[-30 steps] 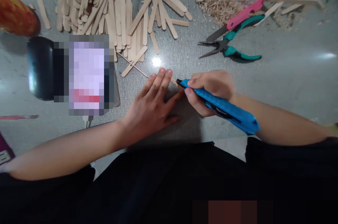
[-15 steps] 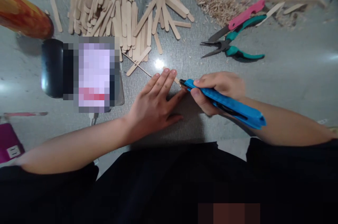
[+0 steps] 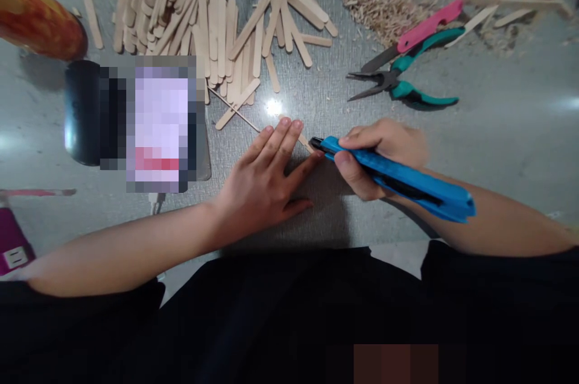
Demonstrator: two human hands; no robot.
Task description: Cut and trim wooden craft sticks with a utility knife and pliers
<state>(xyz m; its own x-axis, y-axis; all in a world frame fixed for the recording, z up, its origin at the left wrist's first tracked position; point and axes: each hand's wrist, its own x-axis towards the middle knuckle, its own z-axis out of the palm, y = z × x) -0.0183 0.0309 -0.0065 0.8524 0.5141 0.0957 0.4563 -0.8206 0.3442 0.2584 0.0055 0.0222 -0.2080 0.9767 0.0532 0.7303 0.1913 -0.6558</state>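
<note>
Toward the desk's (image 3: 506,137) left edge, a purple box (image 3: 11,245) sits near the near edge, with a paintbrush (image 3: 40,193) beyond it and an orange container (image 3: 40,16) farther back. A rounded black object (image 3: 84,113) and a blurred phone (image 3: 160,122) come next; the pile of wooden sticks (image 3: 167,4) reaches toward the far edge.

The left hand (image 3: 265,176) lies palm down, fingers spread and nearly straight, closed around nothing. Its fingertips hold down a single stick (image 3: 304,140) near the middle of the desk, slanting out toward the right hand (image 3: 377,155). A thin rod (image 3: 233,108) runs up to those fingers; whether it passes under them I cannot tell.

The stick looks light, stiff and thin, likely to split along the grain; pressing it flat well behind its end seems best. The right hand is wrapped around a blue cutter (image 3: 402,179), its tip at the stick's end; blade contact is unclear. The cutter looks light and rigid, best held by its body.

Shavings (image 3: 384,4), a pink-handled knife (image 3: 429,25) and pliers (image 3: 402,81) limit room toward the far edge; the wider space runs toward the right edge.
</note>
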